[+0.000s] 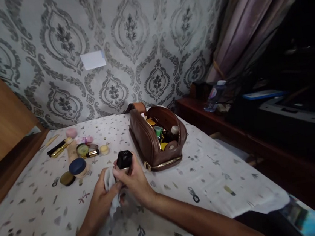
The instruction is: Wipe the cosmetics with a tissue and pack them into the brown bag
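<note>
Near the middle of the patterned white cloth, my right hand [136,181] is wrapped round a small bottle with a square black cap [124,159]. The bottle stands upright, its lower part hidden by my fingers. My left hand [103,192] grips a pale, crumpled cloth [110,182] against the bottle's left side. Just beyond and to the right stands a brown cosmetic bag [145,138], unzipped, with several items inside, among them a green one [158,132] and a white-capped one [175,130].
A jar with a blue lid [77,166], a round olive lid [67,178], a pink sponge [71,133] and several other cosmetics lie on the left. A clear bottle [214,96] stands on the dark red ledge [196,108] at the right. Wallpaper rises behind.
</note>
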`<control>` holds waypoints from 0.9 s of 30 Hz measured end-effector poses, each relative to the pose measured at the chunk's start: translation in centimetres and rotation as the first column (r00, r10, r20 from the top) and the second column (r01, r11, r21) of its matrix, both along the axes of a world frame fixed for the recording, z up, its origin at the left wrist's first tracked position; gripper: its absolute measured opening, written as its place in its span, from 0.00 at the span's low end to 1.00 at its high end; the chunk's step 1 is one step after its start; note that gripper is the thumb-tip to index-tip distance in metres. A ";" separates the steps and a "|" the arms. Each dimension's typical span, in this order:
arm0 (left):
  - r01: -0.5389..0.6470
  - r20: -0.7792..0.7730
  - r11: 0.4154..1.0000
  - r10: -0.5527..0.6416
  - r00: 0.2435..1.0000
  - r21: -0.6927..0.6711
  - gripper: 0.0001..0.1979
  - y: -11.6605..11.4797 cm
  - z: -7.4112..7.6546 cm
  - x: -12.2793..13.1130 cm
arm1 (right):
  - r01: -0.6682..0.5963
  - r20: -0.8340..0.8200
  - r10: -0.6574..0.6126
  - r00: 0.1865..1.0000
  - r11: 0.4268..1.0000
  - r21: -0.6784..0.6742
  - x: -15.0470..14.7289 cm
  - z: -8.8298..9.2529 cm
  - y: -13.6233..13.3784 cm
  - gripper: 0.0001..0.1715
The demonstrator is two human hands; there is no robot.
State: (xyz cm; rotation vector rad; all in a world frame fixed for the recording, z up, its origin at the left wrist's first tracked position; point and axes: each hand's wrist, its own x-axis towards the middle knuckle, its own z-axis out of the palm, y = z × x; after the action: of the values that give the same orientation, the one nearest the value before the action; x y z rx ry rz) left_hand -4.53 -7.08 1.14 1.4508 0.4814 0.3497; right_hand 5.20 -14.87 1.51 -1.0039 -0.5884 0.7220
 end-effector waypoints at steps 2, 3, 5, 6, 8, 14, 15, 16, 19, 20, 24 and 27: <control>0.018 -0.021 0.999 -0.019 1.000 -0.035 0.31 0.7 0.0 0.1 | 0.002 0.103 -0.002 0.995 1.000 -0.003 0.9 0.3 -0.8 0.23; 0.040 -0.037 0.998 -0.042 0.998 -0.051 0.31 1.2 -0.1 0.1 | 0.007 0.164 -0.006 0.986 1.000 -0.006 1.5 0.5 -1.3 0.20; 0.138 -0.055 0.986 -0.143 0.988 -0.092 0.30 2.2 -0.4 0.0 | -0.027 0.277 0.037 0.960 0.999 -0.039 2.9 1.2 -2.6 0.19; 0.207 -0.055 0.971 -0.215 0.975 -0.121 0.30 2.6 -0.5 0.0 | -0.071 0.318 0.093 0.943 0.994 -0.079 3.7 1.7 -3.3 0.18; 0.355 -0.040 0.914 -0.369 0.928 -0.195 0.31 3.1 -0.6 0.1 | -0.161 0.413 0.221 0.883 0.971 -0.174 5.0 2.7 -4.7 0.24; 0.594 0.059 0.701 -0.625 0.778 -0.395 0.32 2.6 0.5 2.0 | -0.270 0.600 0.421 0.680 0.905 -0.330 7.9 5.3 -7.2 0.26; 0.589 0.061 0.699 -0.622 0.781 -0.406 0.32 2.5 0.6 2.6 | -0.267 0.596 0.433 0.676 0.898 -0.350 8.4 5.6 -7.4 0.24; 0.584 0.060 0.701 -0.618 0.784 -0.410 0.32 2.4 0.7 3.1 | -0.257 0.589 0.446 0.674 0.889 -0.378 8.9 5.9 -7.6 0.22; 0.601 0.071 0.681 -0.635 0.769 -0.419 0.32 2.1 0.8 4.7 | -0.153 0.672 0.467 0.574 0.868 -0.472 10.1 6.9 -8.3 0.19; 0.618 0.083 0.663 -0.651 0.755 -0.422 0.31 2.0 0.7 5.2 | -0.108 0.720 0.476 0.505 0.862 -0.494 10.3 7.3 -8.7 0.17; 0.686 0.150 0.589 -0.702 0.697 -0.428 0.25 0.7 0.7 6.8 | -0.030 0.813 0.509 0.282 0.852 -0.523 10.7 9.3 -10.3 0.12; 0.735 0.221 0.524 -0.728 0.648 -0.429 0.27 -0.5 1.3 8.0 | -0.001 0.821 0.505 0.265 0.852 -0.524 11.2 11.2 -11.8 0.12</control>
State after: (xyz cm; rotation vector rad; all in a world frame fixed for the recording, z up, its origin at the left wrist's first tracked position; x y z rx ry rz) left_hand 3.51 -7.59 2.42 1.0191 -0.1063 -0.4400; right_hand 16.38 -26.69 12.70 -1.8028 -1.7819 0.4605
